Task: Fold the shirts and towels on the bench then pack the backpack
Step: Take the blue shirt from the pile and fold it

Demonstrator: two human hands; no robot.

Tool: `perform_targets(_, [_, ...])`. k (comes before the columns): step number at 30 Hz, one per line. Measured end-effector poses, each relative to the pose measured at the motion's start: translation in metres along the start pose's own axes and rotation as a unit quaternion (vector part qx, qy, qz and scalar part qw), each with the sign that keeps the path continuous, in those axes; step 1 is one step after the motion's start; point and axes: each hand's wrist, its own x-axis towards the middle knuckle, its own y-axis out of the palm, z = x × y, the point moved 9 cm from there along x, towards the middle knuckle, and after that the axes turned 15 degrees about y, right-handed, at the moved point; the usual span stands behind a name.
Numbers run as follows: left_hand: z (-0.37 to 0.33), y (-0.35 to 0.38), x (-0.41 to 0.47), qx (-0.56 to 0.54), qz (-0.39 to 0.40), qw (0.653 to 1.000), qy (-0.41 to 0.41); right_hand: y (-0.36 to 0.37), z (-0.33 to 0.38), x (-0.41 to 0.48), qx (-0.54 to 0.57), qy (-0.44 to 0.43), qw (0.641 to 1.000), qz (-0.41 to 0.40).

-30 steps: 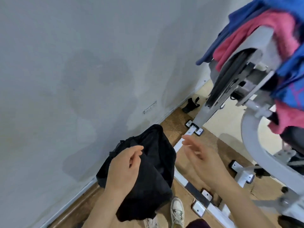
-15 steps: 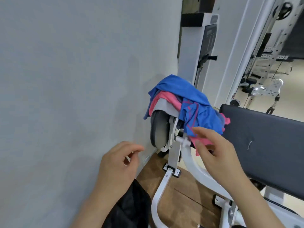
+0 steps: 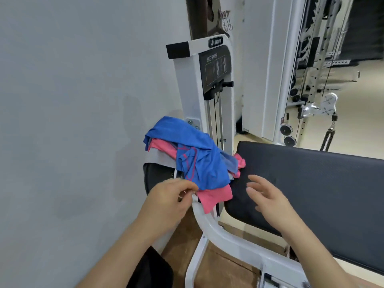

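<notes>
Blue and pink shirts (image 3: pixel 193 163) heaped at the padded surface's (image 3: pixel 311 183) end, left hand (image 3: pixel 168 199) beside the pile, grip narrow, empty, right hand (image 3: pixel 268 196) spread wide over the surface.

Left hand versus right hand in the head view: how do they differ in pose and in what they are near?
The left hand has its fingers curled together at the lower edge of the heap of blue and pink garments; the right hand is spread open with fingers apart. The left hand is by the white machine frame; the right hand hovers over the black padded bench. Neither plainly grips cloth.
</notes>
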Motion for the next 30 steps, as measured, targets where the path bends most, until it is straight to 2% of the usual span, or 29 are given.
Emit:
perform_targets(4, [0.037,0.013,0.032,0.062,0.041,0.997,-0.008,0.022,-0.004,0.03,-0.005,0.001,1.0,0.007])
perform_targets(11, [0.114,0.026,0.099,0.187,0.068,0.98,0.019,0.07,0.027,0.087,-0.084,-0.037,0.994,-0.067])
perform_targets(17, [0.166,0.034,0.127,0.249,0.143,0.957,0.04,0.105,0.06,0.128,-0.096,-0.026,0.991,-0.089])
perform_targets(19, [0.168,0.027,0.133,0.242,0.104,0.962,0.071,0.108,0.066,0.137,-0.129,-0.022,0.984,-0.118])
perform_targets(21, [0.166,0.01,0.14,0.187,0.017,0.977,0.102,0.105,0.072,0.143,-0.16,-0.022,0.974,-0.157])
perform_targets(23, [0.17,-0.01,0.144,0.119,-0.062,0.986,0.095,0.1,0.082,0.147,-0.164,-0.039,0.969,-0.179])
perform_targets(25, [0.176,-0.026,0.15,0.054,-0.108,0.99,0.075,0.09,0.09,0.152,-0.082,-0.052,0.981,-0.169])
perform_targets(27, [0.181,-0.038,0.157,0.018,-0.127,0.989,0.072,0.08,0.091,0.162,0.097,0.0,0.991,-0.093])
perform_targets(28, [0.182,-0.042,0.161,0.005,-0.128,0.989,0.076,0.081,0.094,0.165,0.182,0.041,0.982,-0.034])
perform_targets(30, [0.183,-0.045,0.169,-0.024,-0.113,0.99,0.086,0.086,0.106,0.166,0.269,0.082,0.958,0.056])
